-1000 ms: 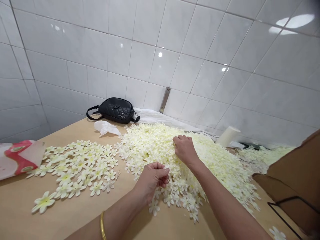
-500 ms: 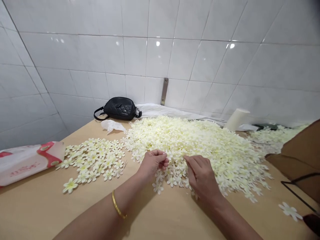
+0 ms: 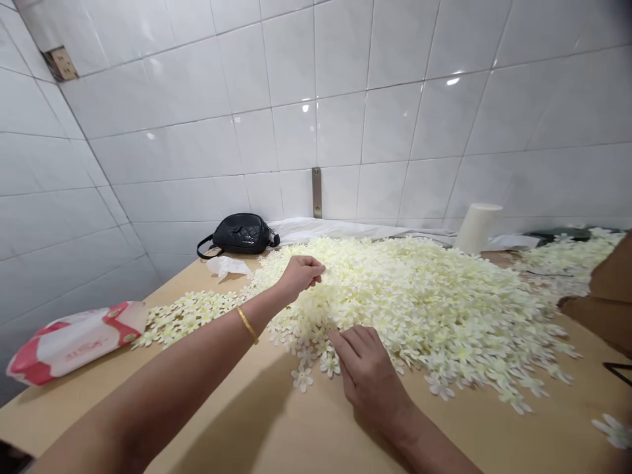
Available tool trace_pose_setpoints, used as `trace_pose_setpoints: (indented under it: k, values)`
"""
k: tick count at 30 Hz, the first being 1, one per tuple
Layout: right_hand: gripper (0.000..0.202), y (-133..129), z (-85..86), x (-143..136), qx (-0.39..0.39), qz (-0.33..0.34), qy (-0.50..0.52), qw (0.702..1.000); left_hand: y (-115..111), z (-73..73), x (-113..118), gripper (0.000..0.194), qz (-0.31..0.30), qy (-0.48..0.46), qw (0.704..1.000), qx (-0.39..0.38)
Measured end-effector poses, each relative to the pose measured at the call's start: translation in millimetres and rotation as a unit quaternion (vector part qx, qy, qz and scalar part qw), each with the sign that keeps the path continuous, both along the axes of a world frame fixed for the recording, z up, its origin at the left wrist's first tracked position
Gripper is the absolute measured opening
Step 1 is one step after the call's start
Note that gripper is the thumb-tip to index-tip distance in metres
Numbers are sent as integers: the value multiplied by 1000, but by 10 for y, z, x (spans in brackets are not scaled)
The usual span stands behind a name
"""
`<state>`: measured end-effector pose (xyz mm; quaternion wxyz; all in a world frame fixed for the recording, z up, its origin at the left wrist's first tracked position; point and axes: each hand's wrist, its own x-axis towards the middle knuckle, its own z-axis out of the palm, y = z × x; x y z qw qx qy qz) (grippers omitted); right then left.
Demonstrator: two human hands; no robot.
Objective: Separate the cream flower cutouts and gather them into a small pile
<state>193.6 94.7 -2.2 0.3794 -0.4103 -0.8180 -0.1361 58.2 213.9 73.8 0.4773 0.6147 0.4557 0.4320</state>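
Observation:
A large heap of pale yellow-white artificial flowers spreads over the wooden table. My left hand, a gold bangle on its wrist, is raised over the left part of the heap. Its thumb and index finger are pinched together; whatever may be between them is too small to make out. Lower down, at the heap's front edge, my right hand has its fingers and thumb brought together, back of the hand up. Its fingertips touch or nearly touch the flowers, and what they pinch is hidden.
A smaller spread of flowers lies at left, partly behind my left forearm. Beside it is a red-and-white tissue pack. A black bag, crumpled tissue and white cone stand farther back. Brown cardboard borders the right.
My left hand has moved up and forward over the heap. My right hand has shifted left and slightly down along its front edge. The camera view has tilted and shifted.

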Motion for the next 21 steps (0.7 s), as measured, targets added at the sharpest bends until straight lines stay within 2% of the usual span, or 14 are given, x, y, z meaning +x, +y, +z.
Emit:
trace_pose_setpoints:
  k: [4,8,11,13,14,17,19,21]
  values:
    - [30,27,-43,-13,-26,15,11,999,179,30,105,15,17,67,997,36]
    - [30,51,-59,-24,-48,15,20,999,263,23,97,9,78,126,984,103]
    - [29,61,-40,-29,-40,-4,27,999,149,-12,88,33,118,139,968,171]
    - [30,75,-8,-18,-25,-25,38,999,3,-75,110,45,96,163,956,222]
    - [30,85,9,-4,-14,-40,50,998,-76,-119,129,49,62,197,941,266]
    - [27,129,47,99,23,-97,86,991,-271,-258,190,54,-35,320,875,362]
    - [24,176,49,221,48,-143,96,984,-358,-319,192,56,-42,382,847,366]
    - [23,235,39,363,74,-196,97,973,-447,-348,134,61,-33,422,834,353]
